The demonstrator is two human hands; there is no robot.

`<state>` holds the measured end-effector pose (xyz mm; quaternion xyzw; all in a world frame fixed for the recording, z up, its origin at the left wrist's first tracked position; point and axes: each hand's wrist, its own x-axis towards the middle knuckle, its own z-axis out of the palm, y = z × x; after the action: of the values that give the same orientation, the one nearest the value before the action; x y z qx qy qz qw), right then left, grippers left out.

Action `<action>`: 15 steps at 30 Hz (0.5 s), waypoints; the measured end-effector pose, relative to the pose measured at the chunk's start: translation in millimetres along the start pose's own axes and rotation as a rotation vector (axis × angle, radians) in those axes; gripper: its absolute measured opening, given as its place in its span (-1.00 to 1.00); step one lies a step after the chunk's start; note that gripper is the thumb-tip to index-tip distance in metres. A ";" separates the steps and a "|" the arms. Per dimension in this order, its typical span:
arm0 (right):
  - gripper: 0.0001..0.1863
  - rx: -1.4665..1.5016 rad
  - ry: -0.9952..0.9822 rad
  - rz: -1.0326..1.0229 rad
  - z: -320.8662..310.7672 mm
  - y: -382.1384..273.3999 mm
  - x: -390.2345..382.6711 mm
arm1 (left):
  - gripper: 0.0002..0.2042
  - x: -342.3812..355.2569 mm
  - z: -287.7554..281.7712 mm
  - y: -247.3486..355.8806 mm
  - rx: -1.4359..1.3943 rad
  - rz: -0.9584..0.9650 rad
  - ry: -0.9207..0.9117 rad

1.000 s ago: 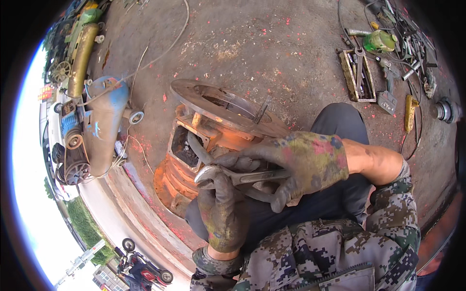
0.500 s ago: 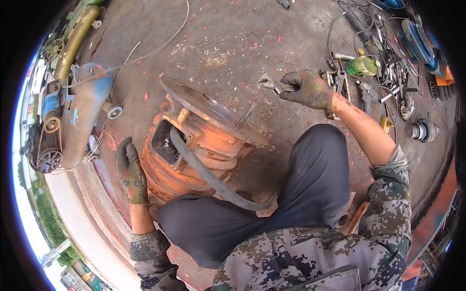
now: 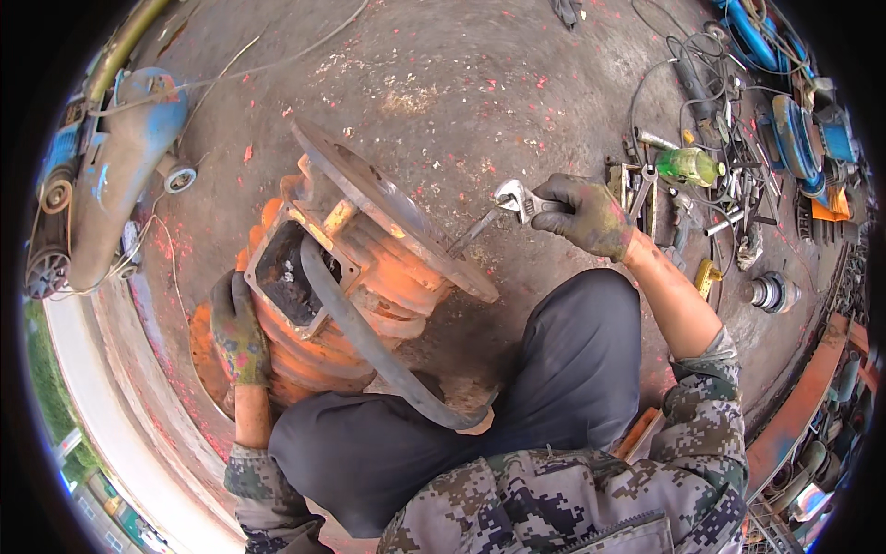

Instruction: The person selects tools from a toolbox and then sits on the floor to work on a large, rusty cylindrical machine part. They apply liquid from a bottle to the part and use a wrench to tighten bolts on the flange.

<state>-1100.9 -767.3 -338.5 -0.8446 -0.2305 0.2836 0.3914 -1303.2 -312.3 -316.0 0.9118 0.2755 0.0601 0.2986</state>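
Observation:
An orange, rusty metal housing lies tilted before my legs, with a round steel flange and a square opening showing a dark cavity. A thick grey hose runs out of that opening toward my lap. My left hand, gloved, grips the housing's left side. My right hand, also gloved, holds an adjustable wrench, its head beside the top of a steel stud standing out from the flange; contact between them is unclear.
At left are a worn blue tank and belt pulleys. At right lie a green bottle, a toolbox, cords, loose tools, a metal part and a red steel beam. A pale ledge runs along the lower left.
My hands separated, the right rising with the wrench, then moving down toward the stud. My left hand moved onto the housing's side. The housing now leans further, and the hose hangs from it.

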 end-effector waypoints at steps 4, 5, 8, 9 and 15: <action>-0.70 -0.082 0.028 -0.051 4.4 14.1 -4.3 | -0.60 0.9 0.6 6.7 0.040 -0.058 0.025; -0.71 -0.083 -0.004 -0.086 4.1 14.8 -1.7 | -0.59 1.1 0.5 6.7 0.047 -0.090 0.029; -0.72 -0.086 -0.001 -0.116 19.3 25.6 7.3 | -0.59 1.6 -0.7 2.1 0.019 -0.092 0.025; -0.73 -0.084 0.006 -0.080 24.0 27.3 7.7 | -0.59 1.6 -0.9 1.7 0.026 -0.074 0.047; -0.74 0.074 0.237 -0.161 62.0 39.7 4.1 | -0.63 1.4 -0.2 -7.4 0.010 -0.061 0.063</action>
<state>-1132.1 -755.2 -404.2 -0.8360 -0.2388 0.1577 0.4682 -1305.5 -306.4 -320.2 0.9020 0.3129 0.0782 0.2872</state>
